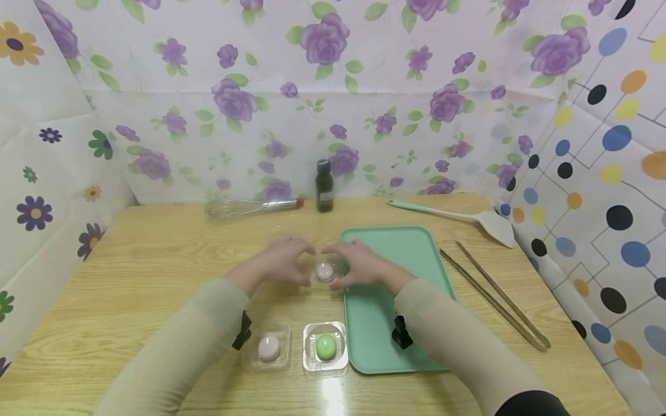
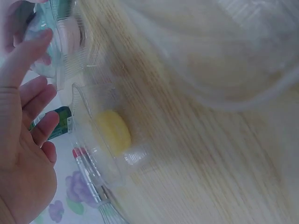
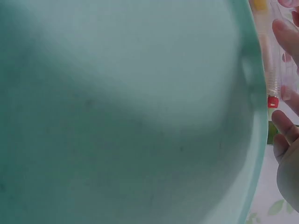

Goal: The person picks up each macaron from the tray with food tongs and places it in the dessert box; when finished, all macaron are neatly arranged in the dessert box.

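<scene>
Both hands face each other across a clear plastic box holding a round pink macaron-like cake. My left hand holds the box's left side, its thumb on the clear plastic; the remaining fingers are loosely bent. On the other side my right hand holds the box, beside the tray's left edge. Just by the left hand, a yellow cake sits in another clear box. Nearer the front are a second pink cake and a green cake, each in a clear box.
A green tray lies under the right forearm. Metal tongs and a pale turner lie right of it. At the back stand a dark bottle and, lying down, a whisk. Patterned sheets hang around the table.
</scene>
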Motion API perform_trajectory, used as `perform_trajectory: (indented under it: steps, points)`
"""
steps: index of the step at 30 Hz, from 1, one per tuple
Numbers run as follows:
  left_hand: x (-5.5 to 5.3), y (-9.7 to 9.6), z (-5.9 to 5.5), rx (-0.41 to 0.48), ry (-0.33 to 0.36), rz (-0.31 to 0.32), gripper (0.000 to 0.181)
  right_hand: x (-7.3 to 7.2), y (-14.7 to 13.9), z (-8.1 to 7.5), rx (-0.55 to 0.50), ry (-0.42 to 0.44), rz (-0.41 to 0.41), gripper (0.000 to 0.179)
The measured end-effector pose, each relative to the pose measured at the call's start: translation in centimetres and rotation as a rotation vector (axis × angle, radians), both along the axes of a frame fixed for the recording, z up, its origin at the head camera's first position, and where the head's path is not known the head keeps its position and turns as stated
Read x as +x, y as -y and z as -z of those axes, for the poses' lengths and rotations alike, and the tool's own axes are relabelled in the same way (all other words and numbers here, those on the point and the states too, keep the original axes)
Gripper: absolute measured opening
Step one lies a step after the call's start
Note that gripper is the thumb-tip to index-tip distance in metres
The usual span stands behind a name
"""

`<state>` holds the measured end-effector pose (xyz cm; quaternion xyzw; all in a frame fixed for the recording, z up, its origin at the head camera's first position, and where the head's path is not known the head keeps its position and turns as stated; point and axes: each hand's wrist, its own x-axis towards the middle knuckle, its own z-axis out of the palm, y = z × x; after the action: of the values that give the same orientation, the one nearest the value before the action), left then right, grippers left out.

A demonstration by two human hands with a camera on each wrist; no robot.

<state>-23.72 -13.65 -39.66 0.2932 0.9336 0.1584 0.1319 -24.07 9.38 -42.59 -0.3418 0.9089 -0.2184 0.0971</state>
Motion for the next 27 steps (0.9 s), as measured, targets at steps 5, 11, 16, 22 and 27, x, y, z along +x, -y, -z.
perform_trajectory:
  steps: [5,11,16,22,27]
  points:
    - [-0.17,-0.10,0.14,-0.034,-0.024,0.020,0.064,0.17,0.21,-0.15,0.021,0.012,0.011,0.081]
    - [-0.46,-0.44,0.36,-0.082,-0.058,0.042,0.063,-0.10,0.04,0.07,0.062,0.021,0.016,0.081]
    - [-0.31,-0.64,0.01,-0.109,-0.060,0.045,0.062,-0.27,-0.09,0.24,0.058,0.051,0.034,0.083]
    - [-0.02,-0.82,0.01,-0.136,-0.072,0.063,0.063,-0.21,-0.27,0.17,0.062,0.074,0.064,0.085]
    - [0.25,-0.90,0.05,-0.141,-0.065,0.061,0.063,-0.22,-0.50,0.23,0.054,0.088,0.085,0.084]
